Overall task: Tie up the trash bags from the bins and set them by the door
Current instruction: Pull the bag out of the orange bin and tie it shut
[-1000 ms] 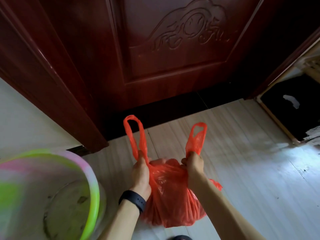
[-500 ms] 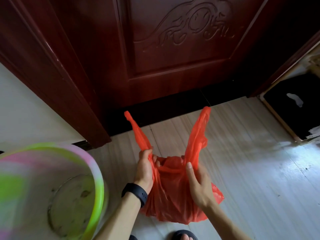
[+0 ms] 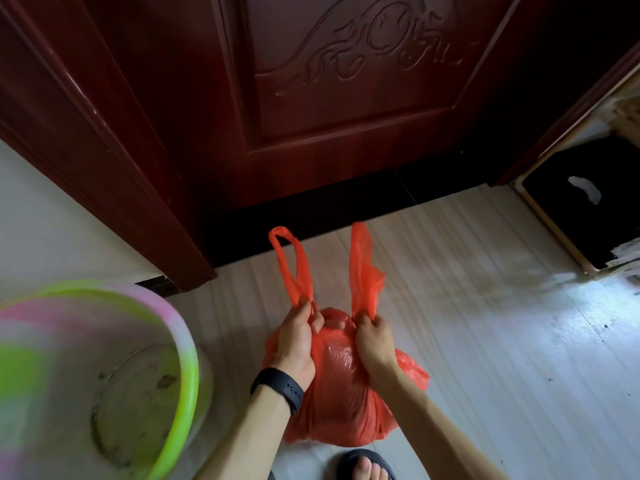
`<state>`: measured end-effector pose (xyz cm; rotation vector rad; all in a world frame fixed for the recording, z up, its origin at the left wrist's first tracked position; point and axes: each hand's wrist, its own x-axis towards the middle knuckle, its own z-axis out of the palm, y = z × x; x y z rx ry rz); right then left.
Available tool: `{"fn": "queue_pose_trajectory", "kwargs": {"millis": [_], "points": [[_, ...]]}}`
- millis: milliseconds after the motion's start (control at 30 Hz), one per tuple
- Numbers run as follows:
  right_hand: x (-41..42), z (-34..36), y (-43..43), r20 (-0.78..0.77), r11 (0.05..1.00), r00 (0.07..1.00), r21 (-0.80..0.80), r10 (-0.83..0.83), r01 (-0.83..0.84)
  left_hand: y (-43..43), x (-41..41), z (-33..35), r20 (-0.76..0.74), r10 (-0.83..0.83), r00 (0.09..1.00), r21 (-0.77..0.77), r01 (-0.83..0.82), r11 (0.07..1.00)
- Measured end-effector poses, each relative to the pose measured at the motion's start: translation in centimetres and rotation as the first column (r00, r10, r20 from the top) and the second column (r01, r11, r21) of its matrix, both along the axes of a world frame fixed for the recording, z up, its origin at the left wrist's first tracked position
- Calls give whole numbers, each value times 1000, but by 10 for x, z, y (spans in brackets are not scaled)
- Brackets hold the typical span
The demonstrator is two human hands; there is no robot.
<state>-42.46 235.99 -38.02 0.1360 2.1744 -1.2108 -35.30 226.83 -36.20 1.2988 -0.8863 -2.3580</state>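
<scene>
A full orange-red plastic trash bag [image 3: 341, 393] sits on the pale floor a short way in front of the dark red wooden door [image 3: 332, 98]. My left hand [image 3: 298, 341], with a black band on its wrist, grips the base of the bag's left handle loop. My right hand [image 3: 374, 341] grips the base of the right handle. Both handles stick up above my fists, toward the door. A small bunched knot of plastic shows between my two hands.
An empty round bin [image 3: 114, 375] with a green and pink rim stands at the lower left. A black panel with a light frame [image 3: 588, 216] lies on the floor at the right. My sandalled foot [image 3: 367, 465] is just below the bag.
Both hands have closed round the handle bases and pulled them tight over the bag's mouth. The right hand turned from an open palm grasp to a fist. The handles now stand upright.
</scene>
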Motion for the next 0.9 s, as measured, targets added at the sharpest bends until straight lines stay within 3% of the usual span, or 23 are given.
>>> {"fn": "queue_pose_trajectory", "kwargs": {"millis": [133, 233, 267, 333, 500, 567, 667, 733, 800, 867, 900], "points": [[-8, 0, 0, 43, 975, 984, 135, 172, -177, 7, -1, -3, 73, -201, 977, -242, 212, 947], [-12, 2, 0, 44, 961, 968, 115, 248, -252, 6, 3, -4, 157, -373, 914, -351, 405, 844], [-14, 1, 2, 56, 964, 967, 82, 248, -252, 5, 5, -4, 226, -436, 871, -400, 491, 774], [-18, -1, 6, 93, 965, 961, -36, 261, -259, 1, 8, -3, 423, -490, 762, -543, 646, 536], [-23, 0, 14, 27, 909, 917, -149, 397, -389, -2, 11, -4, 588, -395, 706, -711, 684, 164], [-24, 5, 16, 89, 904, 924, -260, 373, -340, -6, 14, -10, 632, -364, 684, -741, 671, -27], [-29, 13, 23, 297, 863, 891, -473, 345, -177, -9, 17, -10, 748, -304, 591, -661, 704, -260], [-29, 21, 22, 343, 868, 881, -478, 326, -135, -8, 18, -8, 786, -221, 578, -614, 685, -391], [-26, 22, 18, 332, 927, 924, -371, 188, -55, -2, 18, -9, 766, -142, 627, -596, 610, -523], [-22, 17, 14, 358, 945, 934, -303, -7, 123, 5, 16, -8, 742, -134, 657, -616, 589, -523], [-22, 18, 13, 407, 932, 911, -301, -67, 203, 6, 15, -7, 721, -201, 663, -671, 597, -440]]}}
